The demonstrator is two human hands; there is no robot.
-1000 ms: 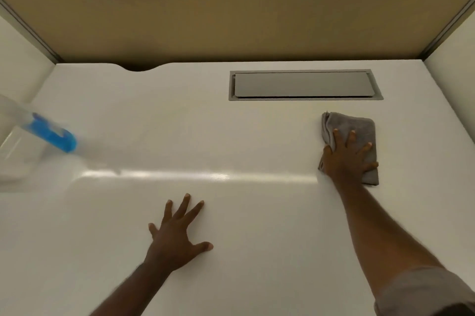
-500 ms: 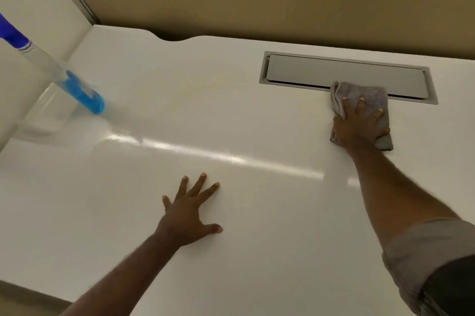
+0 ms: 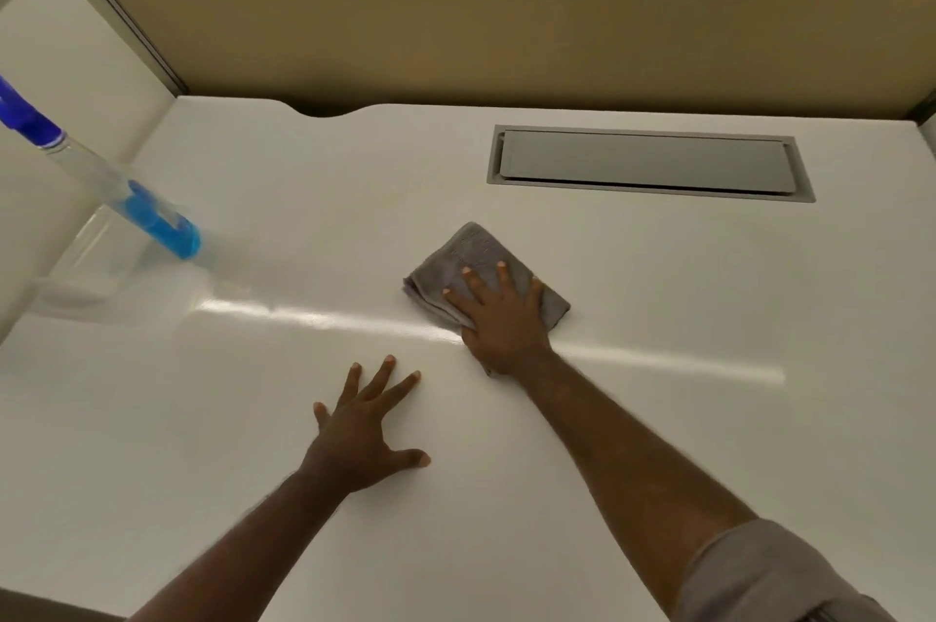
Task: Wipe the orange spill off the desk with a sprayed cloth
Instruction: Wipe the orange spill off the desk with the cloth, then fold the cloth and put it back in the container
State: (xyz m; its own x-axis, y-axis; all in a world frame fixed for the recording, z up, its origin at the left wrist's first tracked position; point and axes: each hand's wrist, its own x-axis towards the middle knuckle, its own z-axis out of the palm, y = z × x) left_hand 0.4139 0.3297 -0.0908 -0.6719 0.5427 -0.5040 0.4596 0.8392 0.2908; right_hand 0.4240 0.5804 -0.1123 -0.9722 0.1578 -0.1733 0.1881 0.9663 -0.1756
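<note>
A folded grey cloth (image 3: pixel 468 256) lies on the white desk (image 3: pixel 253 419) near its middle. My right hand (image 3: pixel 499 317) presses flat on the cloth, fingers spread over its near half. My left hand (image 3: pixel 362 434) rests palm down on the bare desk, fingers apart, holding nothing, a little nearer and left of the cloth. A clear spray bottle (image 3: pixel 121 196) with blue liquid and a blue head stands at the desk's far left. I see no orange mark on the desk surface.
A grey cable-port lid (image 3: pixel 648 163) is set into the desk at the back right. A tan partition (image 3: pixel 506 3) closes the back, and white side panels (image 3: pixel 66 64) flank the desk. A notch is cut in the back edge at the left.
My right hand has slid the cloth from the cable-port lid back toward me and to the left, to the desk's middle. My left hand stays planted.
</note>
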